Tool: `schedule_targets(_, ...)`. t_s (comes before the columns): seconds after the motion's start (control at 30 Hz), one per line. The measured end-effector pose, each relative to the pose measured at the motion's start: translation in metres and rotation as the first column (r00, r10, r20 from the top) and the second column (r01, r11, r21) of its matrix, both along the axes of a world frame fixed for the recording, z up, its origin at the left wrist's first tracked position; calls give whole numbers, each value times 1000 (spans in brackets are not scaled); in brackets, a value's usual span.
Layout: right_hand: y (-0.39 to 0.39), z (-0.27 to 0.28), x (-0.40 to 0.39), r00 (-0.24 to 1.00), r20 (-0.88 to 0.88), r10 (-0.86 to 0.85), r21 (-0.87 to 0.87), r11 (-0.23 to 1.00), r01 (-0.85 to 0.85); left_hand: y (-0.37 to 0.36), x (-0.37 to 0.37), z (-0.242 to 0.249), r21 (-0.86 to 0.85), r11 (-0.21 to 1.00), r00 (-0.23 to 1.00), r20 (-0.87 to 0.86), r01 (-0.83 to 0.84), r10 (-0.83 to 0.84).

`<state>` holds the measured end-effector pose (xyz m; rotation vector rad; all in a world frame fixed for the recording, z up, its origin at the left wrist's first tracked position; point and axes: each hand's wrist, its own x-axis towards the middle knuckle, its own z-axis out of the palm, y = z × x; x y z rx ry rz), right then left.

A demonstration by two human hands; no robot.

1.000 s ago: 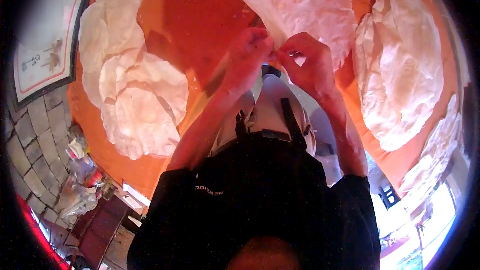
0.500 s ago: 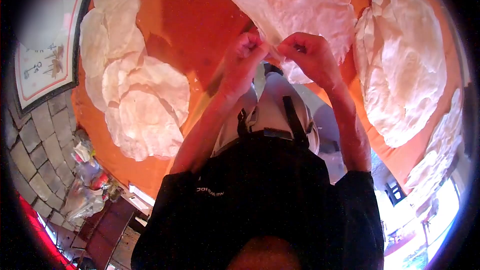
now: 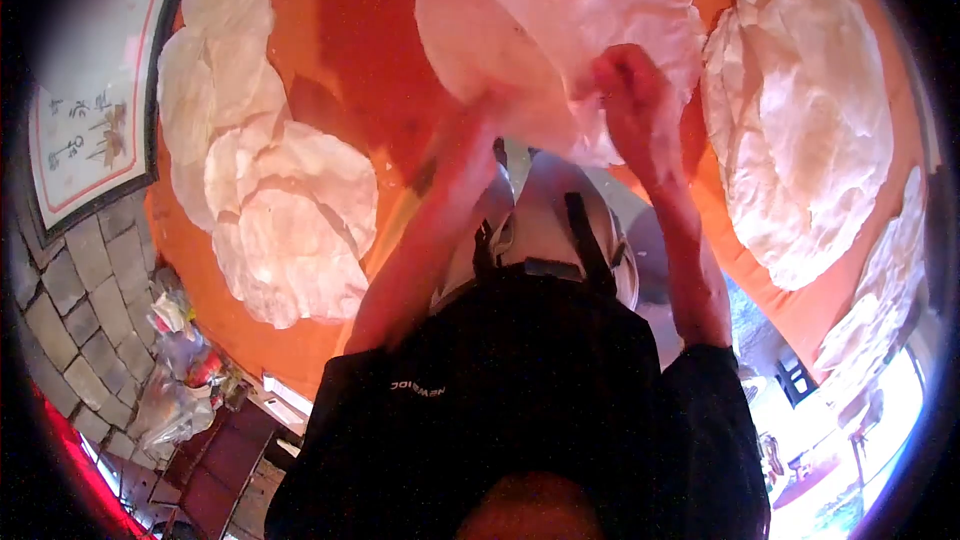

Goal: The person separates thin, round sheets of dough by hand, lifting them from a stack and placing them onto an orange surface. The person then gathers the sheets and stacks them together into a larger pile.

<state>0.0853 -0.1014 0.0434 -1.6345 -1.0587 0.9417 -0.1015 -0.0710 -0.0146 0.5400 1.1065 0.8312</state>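
A large, thin, pale round sheet lies at the far middle of the orange cloth, with a finer, see-through layer spread out on its left. My left hand is at the near edge of that layer; motion smears its fingers, but the edge appears gripped in them. Over the sheet's near right part, my right hand is closed with curled fingers, seemingly pinching the sheet. Its fingertips are blurred, so the exact hold is hard to see. Between the hands the near part of the sheet is blurred too.
More wrinkled pale sheets lie on the orange cloth: an overlapping group at left and a pile at right. A framed board with writing stands at far left, above paving stones and plastic bags.
The sheet's folded left edge has opened out to the left as a thin layer. My hands, close together before, have parted: the left went slightly left and down, the right slightly up.
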Motion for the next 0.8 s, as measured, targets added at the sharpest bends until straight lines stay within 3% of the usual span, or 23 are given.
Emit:
schedule_targets(0.03,0,-1,0,999,45,5,-44,999,-3,0,-2,3,-141,985,993,51,-99,107)
schedule_targets(0.07,-2,-2,2,996,93,5,-94,996,4,-6,-10,-1,40,999,999,-32,4,-3)
schedule_targets(0.1,-6,-50,-11,999,6,39,-48,998,-38,-14,-20,-13,214,968,987,-118,130,-107)
schedule_targets(0.17,-8,-59,-32,989,55,137,93,986,-141,-14,-28,-35,323,891,947,-102,320,-303)
schedule_targets(0.2,-10,-23,-44,963,181,201,165,959,-231,-15,-28,-38,329,889,948,-117,319,-296)
schedule_targets(0.27,2,-15,-49,891,452,44,312,928,-204,-16,-24,-36,288,922,963,-143,259,-226)
schedule_targets(0.4,11,-11,-31,870,488,72,93,987,-133,-19,-17,-26,271,934,946,-285,232,-152)
schedule_targets(0.47,17,-9,-9,832,541,124,64,980,-187,-18,-24,-31,312,879,870,-453,359,-195)
schedule_targets(0.5,16,-10,13,863,504,33,112,988,-103,-16,-30,-34,331,833,799,-566,444,-201)
schedule_targets(0.53,10,7,39,923,-309,-231,-152,970,192,-15,-39,-35,331,764,695,-689,553,-205)
schedule_targets(0.6,-11,15,117,963,-128,-239,101,962,253,-10,-58,-45,299,639,511,-842,709,-173)
schedule_targets(0.63,-15,30,148,930,-94,-356,262,892,368,-9,-69,-52,288,620,488,-855,729,-176)
schedule_targets(0.67,-36,38,198,893,-30,-450,139,883,449,-7,-82,-68,327,645,561,-805,691,-193)
schedule_targets(0.7,-60,50,238,876,196,-441,144,896,419,-5,-95,-85,362,669,631,-748,649,-206)
schedule_targets(0.73,-86,51,276,834,151,-531,220,841,495,-4,-107,-101,393,693,695,-686,604,-217)
schedule_targets(0.8,-142,53,351,802,50,-596,390,750,533,-1,-93,-82,164,936,891,-392,312,-229)
